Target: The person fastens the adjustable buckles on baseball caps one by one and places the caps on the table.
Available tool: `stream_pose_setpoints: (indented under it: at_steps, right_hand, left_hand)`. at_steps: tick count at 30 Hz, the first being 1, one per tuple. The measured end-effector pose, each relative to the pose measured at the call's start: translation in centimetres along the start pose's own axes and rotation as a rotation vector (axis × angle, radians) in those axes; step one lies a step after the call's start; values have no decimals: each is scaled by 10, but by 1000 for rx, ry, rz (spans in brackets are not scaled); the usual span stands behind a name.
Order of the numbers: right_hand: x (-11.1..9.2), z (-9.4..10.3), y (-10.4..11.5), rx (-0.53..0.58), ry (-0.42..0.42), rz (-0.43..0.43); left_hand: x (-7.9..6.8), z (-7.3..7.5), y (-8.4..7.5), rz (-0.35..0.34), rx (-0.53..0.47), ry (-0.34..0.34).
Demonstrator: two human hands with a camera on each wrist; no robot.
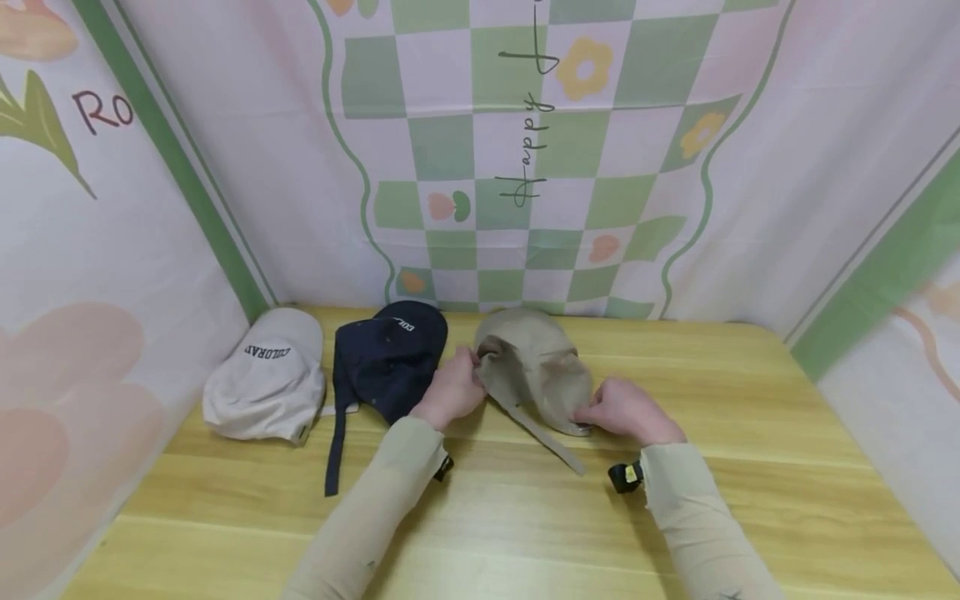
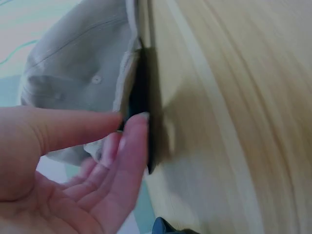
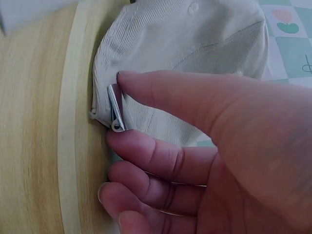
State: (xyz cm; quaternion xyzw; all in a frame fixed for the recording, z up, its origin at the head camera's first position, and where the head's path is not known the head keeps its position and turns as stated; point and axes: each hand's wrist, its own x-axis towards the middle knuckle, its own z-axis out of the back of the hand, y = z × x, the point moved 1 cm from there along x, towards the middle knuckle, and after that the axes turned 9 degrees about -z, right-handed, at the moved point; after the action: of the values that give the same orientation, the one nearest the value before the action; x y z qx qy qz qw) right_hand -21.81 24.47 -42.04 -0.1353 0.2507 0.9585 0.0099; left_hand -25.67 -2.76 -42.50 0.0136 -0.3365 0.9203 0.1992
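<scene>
A khaki baseball cap (image 1: 536,350) lies on the table between my two hands, its loose strap (image 1: 551,446) trailing toward me. My left hand (image 1: 453,390) pinches the cap's left edge between thumb and fingers; the left wrist view shows the dark inside of the cap (image 2: 87,73) by the fingertips. At the right end, my right hand (image 1: 630,410) holds the metal buckle (image 3: 116,107) between thumb and index finger. In the right wrist view, the other fingers curl below the buckle.
Left of the khaki cap lies a navy cap (image 1: 386,362), its strap hanging toward me. A white cap (image 1: 266,379) with dark lettering sits farther left. The wooden table (image 1: 750,467) meets a patterned cloth backdrop (image 1: 510,200) behind the caps.
</scene>
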Motion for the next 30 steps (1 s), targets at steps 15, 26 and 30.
stream_pose_setpoints:
  at_steps: [15, 26, 30]
  right_hand:
    - [1, -2, 0, 8, 33, 4]
    - [-2, -1, 4, 49, 31, 30]
    - [-2, 0, 4, 38, 11, 42]
  left_hand:
    - [1, -6, -7, 19, -357, -130]
    - [21, -23, 14, 175, -843, -218]
    - [16, -11, 4, 302, -846, -167]
